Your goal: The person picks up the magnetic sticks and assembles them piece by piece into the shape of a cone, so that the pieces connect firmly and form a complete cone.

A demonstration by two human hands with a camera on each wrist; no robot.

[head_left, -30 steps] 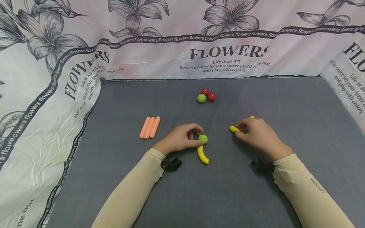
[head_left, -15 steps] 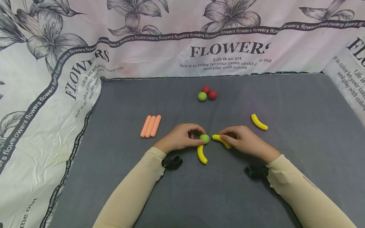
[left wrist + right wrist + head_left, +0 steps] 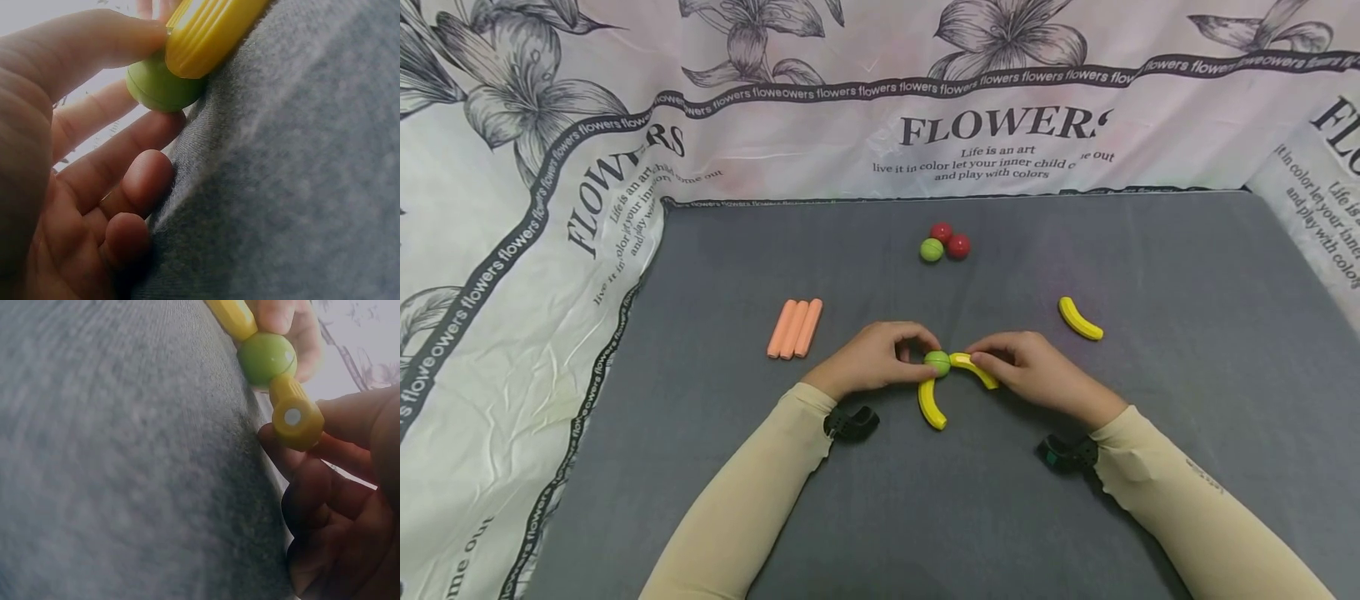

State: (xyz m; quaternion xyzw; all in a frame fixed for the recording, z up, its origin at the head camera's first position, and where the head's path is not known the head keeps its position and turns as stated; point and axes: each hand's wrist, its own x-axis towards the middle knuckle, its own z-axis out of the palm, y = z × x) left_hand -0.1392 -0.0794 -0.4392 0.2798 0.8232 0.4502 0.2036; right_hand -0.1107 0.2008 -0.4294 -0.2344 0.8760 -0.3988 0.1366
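My left hand (image 3: 876, 358) pinches a green ball (image 3: 937, 363) between thumb and fingertips, low over the grey cloth. From the ball's near side a curved yellow rod (image 3: 932, 406) runs toward me, its end against the ball. With thumb and fingers, my right hand (image 3: 1037, 367) pinches a second curved yellow rod (image 3: 984, 377). In the right wrist view this second rod (image 3: 297, 425) meets the green ball (image 3: 265, 359), and its free end carries a pale round spot. The left wrist view has the thumb beside the ball and the first rod (image 3: 215, 37).
Farther back on the grey cloth (image 3: 880, 517) sit two red balls (image 3: 958, 247) and another green ball (image 3: 932, 250), close together. Several orange rods (image 3: 794, 329) lie side by side at the left. One more curved yellow rod (image 3: 1081, 319) lies at the right. Flower-printed sheeting (image 3: 820, 150) borders the cloth.
My right hand has brought its yellow rod leftward to the green ball, uncovering the rod at the right. The left hand keeps its pinch on the ball, nearly unmoved.
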